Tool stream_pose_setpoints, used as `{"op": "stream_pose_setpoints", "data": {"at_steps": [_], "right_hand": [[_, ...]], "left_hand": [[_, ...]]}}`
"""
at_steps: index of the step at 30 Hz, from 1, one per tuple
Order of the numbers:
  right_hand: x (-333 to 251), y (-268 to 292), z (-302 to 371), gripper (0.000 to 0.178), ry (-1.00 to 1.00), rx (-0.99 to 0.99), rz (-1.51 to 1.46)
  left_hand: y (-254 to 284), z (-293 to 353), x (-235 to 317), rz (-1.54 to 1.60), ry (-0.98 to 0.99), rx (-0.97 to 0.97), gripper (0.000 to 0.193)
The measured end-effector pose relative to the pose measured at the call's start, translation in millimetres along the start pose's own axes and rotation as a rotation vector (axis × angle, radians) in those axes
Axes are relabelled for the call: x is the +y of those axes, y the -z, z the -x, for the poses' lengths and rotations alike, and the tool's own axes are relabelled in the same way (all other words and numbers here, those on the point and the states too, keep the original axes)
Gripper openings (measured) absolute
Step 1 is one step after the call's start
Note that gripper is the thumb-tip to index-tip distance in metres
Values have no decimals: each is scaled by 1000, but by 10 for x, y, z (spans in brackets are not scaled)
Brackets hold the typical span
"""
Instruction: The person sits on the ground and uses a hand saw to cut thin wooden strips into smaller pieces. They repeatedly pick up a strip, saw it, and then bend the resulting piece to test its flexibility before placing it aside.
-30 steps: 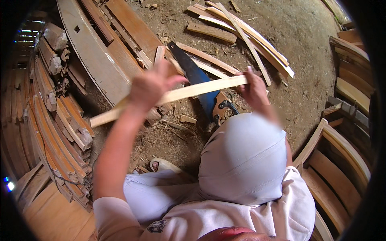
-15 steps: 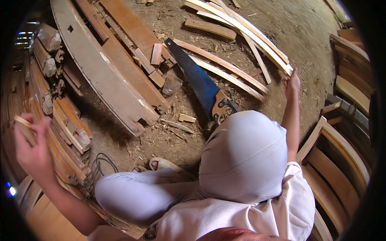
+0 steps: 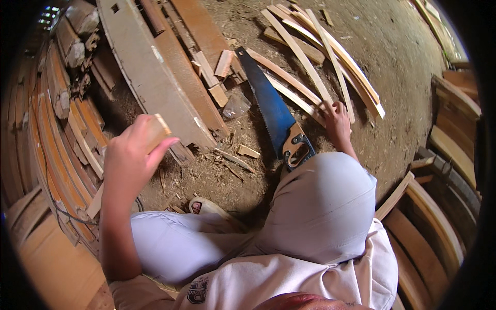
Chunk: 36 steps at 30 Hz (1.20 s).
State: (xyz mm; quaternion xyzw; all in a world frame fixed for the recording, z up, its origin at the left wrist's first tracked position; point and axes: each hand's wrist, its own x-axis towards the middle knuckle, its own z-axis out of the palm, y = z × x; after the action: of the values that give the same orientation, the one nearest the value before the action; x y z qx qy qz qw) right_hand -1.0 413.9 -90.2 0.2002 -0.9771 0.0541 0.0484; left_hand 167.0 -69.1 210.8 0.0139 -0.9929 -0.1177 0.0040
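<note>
Raised at the left, my left hand (image 3: pixel 132 150) is closed around a small wooden block (image 3: pixel 159 132), whose pale end shows between thumb and fingers. On the right, beyond my bent knee, my right hand (image 3: pixel 338 123) has its fingers closed at the near end of a thin wooden strip (image 3: pixel 297 51). That strip lies slantwise over other wood. Beside my right hand are more pale strips (image 3: pixel 351 62) in a loose pile. A handsaw (image 3: pixel 271 103) with a dark blue blade and a wooden handle rests on the ground between my hands, its handle near my knee.
Long boards (image 3: pixel 170 88) lie at the far left, with small offcuts (image 3: pixel 224 63) on them. Stacked timber (image 3: pixel 57 144) stands along the left, a dark cable (image 3: pixel 51 191) beside it. More planks (image 3: pixel 429 227) line the right. Wood chips litter the dirt floor (image 3: pixel 392 103).
My left hand came inward to the right with the block. My right hand let go of the strips at the far right, moved left and closed on another strip, which now lies at a new angle.
</note>
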Motion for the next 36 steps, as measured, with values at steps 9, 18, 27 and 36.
{"op": "stream_pose_setpoints", "data": {"at_steps": [9, 18, 27, 36], "right_hand": [[12, -126, -370, 39, 84, -273, 158], [547, 91, -741, 30, -65, -358, 163], [634, 477, -782, 15, -430, -407, -450], [-1610, 2333, -1749, 25, -182, -676, -781]], "left_hand": [[-68, 42, -343, 104, 44, -94, 47], [-59, 45, -609, 209, -4, -106, 42], [-116, -62, -897, 364, -31, 10, 46], [-99, -171, -1071, 388, 50, 139, 63]]}}
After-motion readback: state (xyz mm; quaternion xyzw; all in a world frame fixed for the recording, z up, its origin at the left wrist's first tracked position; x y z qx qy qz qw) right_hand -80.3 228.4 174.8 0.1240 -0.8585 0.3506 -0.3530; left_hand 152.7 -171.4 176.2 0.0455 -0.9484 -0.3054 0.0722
